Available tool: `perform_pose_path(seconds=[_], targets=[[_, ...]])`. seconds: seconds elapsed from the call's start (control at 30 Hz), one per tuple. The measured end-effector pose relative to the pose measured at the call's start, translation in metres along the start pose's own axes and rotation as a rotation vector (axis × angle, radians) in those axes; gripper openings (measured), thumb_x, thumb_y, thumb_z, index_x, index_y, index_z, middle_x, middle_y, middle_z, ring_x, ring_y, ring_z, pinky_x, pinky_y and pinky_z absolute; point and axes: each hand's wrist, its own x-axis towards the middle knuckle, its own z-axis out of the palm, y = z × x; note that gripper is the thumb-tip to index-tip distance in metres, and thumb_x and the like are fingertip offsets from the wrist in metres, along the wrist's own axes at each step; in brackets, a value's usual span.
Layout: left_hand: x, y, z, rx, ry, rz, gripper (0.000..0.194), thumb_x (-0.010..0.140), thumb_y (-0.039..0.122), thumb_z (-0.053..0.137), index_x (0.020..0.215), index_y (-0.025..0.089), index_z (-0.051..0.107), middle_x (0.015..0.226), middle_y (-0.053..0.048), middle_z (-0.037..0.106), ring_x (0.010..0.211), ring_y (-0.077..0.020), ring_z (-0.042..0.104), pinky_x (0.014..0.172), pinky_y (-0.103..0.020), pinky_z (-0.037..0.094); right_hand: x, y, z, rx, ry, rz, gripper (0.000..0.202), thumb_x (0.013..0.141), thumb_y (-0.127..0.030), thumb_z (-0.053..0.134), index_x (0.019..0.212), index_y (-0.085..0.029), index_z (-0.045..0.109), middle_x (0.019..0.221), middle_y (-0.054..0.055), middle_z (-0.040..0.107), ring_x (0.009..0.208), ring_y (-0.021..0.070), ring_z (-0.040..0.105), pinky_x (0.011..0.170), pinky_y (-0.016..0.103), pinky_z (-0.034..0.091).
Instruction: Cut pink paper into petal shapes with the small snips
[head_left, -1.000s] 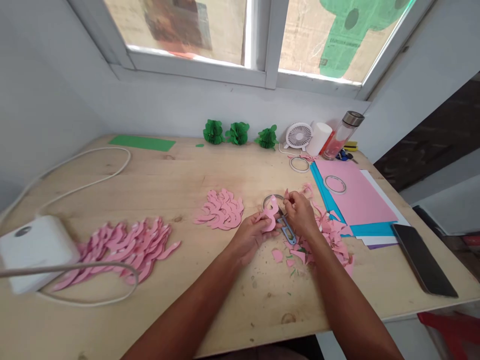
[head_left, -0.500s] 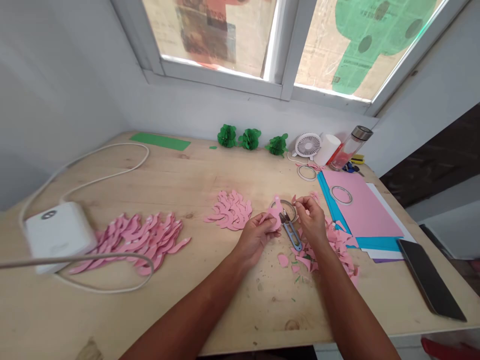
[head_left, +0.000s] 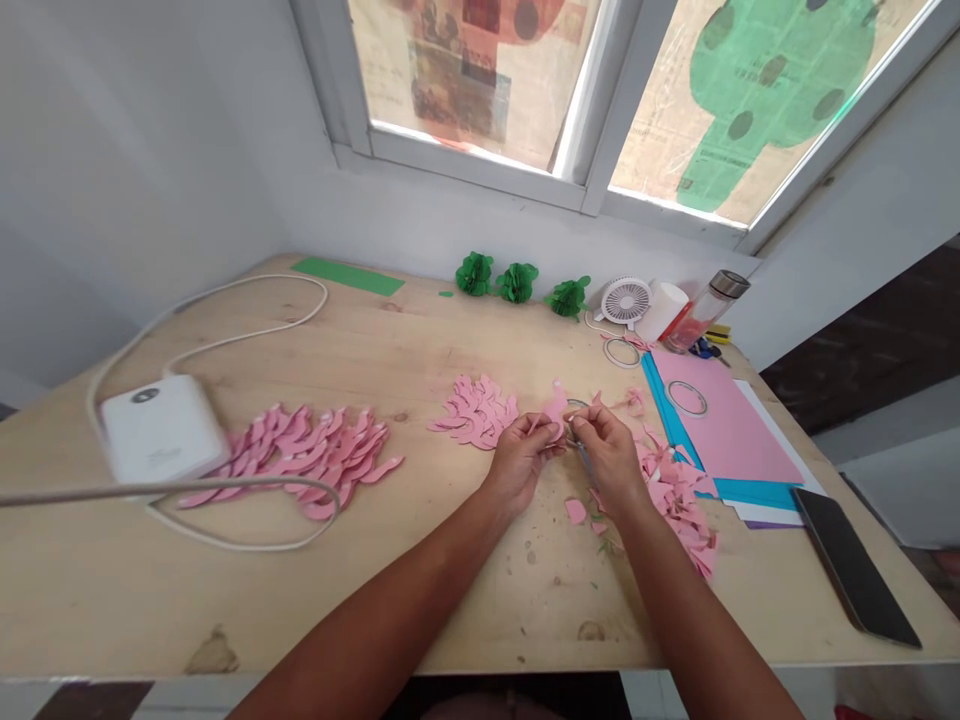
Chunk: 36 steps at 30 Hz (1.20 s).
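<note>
My left hand (head_left: 523, 458) pinches a curved pink paper piece (head_left: 556, 408) that stands up from its fingers. Close beside it, my right hand (head_left: 606, 450) has its fingers pressed together by the piece's right side; what they hold is too small to make out. Under the right hand lie small scissors or snips, mostly hidden, and part of a tape roll (head_left: 577, 406). Just left of my hands is a small pile of wavy pink cutouts (head_left: 475, 411). Pink paper scraps (head_left: 679, 500) spread to the right, partly behind my right forearm.
A larger pink cutout pile (head_left: 322, 455) lies left, beside a white power bank (head_left: 161, 428) with its cable. Green paper balls (head_left: 517, 283), a fan (head_left: 626, 301) and a bottle (head_left: 709, 310) stand at the back. Coloured sheets (head_left: 739, 420) and a phone (head_left: 855, 565) lie right.
My right hand has moved closer to my left hand and now covers most of the snips. The view has shifted, so the table's things appear further right.
</note>
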Motion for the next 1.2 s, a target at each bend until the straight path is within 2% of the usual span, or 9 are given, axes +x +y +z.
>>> perform_pose_path(seconds=[0.13,0.27,0.47,0.73,1.03,1.2], targets=[[-0.001,-0.001,0.0,-0.016,-0.027,0.047,0.026,0.058,0.022,0.075,0.067,0.015,0.052,0.065,0.003,0.056,0.063,-0.0099,0.056,0.065,-0.024,0.044,-0.006,0.009,0.015,0.058,0.087,-0.045,0.019,0.073,-0.035,0.058,0.081,-0.018,0.057,0.081,0.003,0.061,0.075,0.0161,0.057,0.07,0.03,0.048],[-0.002,-0.003,-0.001,-0.044,-0.041,0.078,0.024,0.06,0.021,0.074,0.065,0.015,0.052,0.065,0.003,0.055,0.063,-0.0091,0.054,0.065,-0.024,0.044,-0.007,0.018,0.02,0.078,0.096,-0.068,0.017,0.074,-0.034,0.057,0.081,-0.019,0.056,0.082,0.003,0.059,0.074,0.0159,0.057,0.069,0.03,0.048],[0.0,-0.006,-0.004,-0.022,-0.052,0.089,0.018,0.063,0.02,0.072,0.07,0.014,0.057,0.073,0.0,0.058,0.071,-0.0105,0.056,0.068,-0.023,0.044,-0.005,0.025,0.021,0.064,0.131,-0.083,0.019,0.073,-0.036,0.057,0.081,-0.019,0.054,0.079,0.002,0.057,0.072,0.0161,0.056,0.069,0.031,0.047],[0.0,-0.009,-0.002,0.053,-0.004,0.129,0.017,0.061,0.018,0.072,0.069,0.013,0.058,0.068,0.0,0.057,0.068,-0.0103,0.055,0.069,-0.024,0.044,-0.005,0.026,0.019,0.07,0.13,-0.068,0.019,0.073,-0.037,0.058,0.078,-0.019,0.056,0.074,0.001,0.057,0.069,0.0153,0.055,0.068,0.03,0.047],[-0.003,-0.009,0.003,-0.076,-0.002,0.091,0.021,0.057,0.014,0.074,0.069,0.014,0.057,0.068,0.001,0.058,0.066,-0.0091,0.056,0.07,-0.023,0.045,-0.008,0.024,0.018,-0.003,0.123,-0.111,0.017,0.073,-0.035,0.058,0.078,-0.018,0.059,0.076,0.003,0.062,0.069,0.0164,0.058,0.066,0.029,0.048],[-0.006,-0.008,0.004,-0.071,-0.011,0.068,0.021,0.056,0.015,0.075,0.07,0.014,0.059,0.066,0.001,0.06,0.063,-0.0092,0.056,0.069,-0.024,0.046,-0.008,0.023,0.016,-0.073,0.153,-0.133,0.016,0.073,-0.034,0.057,0.075,-0.018,0.059,0.071,0.002,0.061,0.066,0.0159,0.057,0.063,0.029,0.047]])
